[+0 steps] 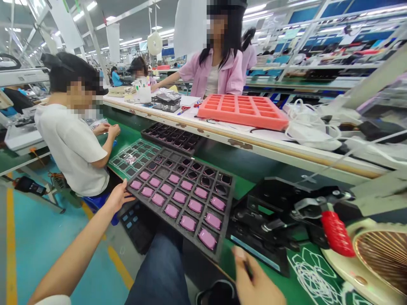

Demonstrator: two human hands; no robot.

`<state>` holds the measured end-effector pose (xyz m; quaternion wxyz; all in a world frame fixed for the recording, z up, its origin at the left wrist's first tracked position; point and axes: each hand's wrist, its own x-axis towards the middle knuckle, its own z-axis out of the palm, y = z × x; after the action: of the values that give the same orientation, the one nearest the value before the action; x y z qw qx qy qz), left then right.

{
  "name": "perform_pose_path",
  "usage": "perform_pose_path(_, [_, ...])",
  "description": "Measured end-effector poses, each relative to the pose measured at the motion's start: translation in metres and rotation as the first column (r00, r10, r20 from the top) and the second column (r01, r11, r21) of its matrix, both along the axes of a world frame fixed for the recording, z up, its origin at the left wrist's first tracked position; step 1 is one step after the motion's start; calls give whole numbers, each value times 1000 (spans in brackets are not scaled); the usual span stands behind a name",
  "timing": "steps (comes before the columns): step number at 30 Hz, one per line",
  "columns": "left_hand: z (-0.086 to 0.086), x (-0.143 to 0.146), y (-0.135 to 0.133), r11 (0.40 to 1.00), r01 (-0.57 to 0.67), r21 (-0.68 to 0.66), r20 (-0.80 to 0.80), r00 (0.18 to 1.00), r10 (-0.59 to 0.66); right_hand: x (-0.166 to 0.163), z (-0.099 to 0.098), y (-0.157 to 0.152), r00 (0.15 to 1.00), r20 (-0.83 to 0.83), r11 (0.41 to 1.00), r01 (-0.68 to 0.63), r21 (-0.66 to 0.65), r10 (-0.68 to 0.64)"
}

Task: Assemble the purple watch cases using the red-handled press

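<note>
A black compartment tray (222, 199) lies tilted over the edge of the green bench, its near rows filled with several pink oblong parts (187, 222) and its far rows holding dark parts. My left hand (119, 195) grips the tray's left corner, fingers closed on the rim. My right hand (256, 281) is low at the bottom, just off the tray's right corner, fingers curled round a thin dark thing I cannot make out.
A black toggle-clamp fixture (280, 216) with a red handle (337, 233) stands right of the tray, beside a small fan (381, 254). More black trays (171, 137) lie farther along. An orange tray (244, 110) sits on the raised shelf. A seated person in white (73, 144) works at left; another in pink (219, 72) stands opposite.
</note>
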<state>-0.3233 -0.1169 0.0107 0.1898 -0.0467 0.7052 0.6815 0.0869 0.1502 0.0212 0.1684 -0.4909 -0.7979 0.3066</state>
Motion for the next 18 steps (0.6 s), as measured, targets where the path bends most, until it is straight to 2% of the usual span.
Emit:
perform_pose_path(3, [4,-10,2,997,65,42,52,996,-67,-38,-8,-7,1000,9,988,23,-152,-21])
perform_pose_path(6, [6,-17,1,993,96,72,78,992,-101,-57,-9,-5,996,-63,963,41,-266,-60])
perform_pose_path(10, [6,-22,-4,985,104,138,103,987,-119,-60,-13,-1,980,-165,922,42,-384,-114])
perform_pose_path(14, [6,-26,-8,976,90,196,132,984,-117,-58,-17,-6,940,-318,893,-35,-449,-123])
perform_pose_path(18, [5,-32,-15,964,90,249,172,976,-135,-61,-11,-14,927,-354,815,-109,-569,-123])
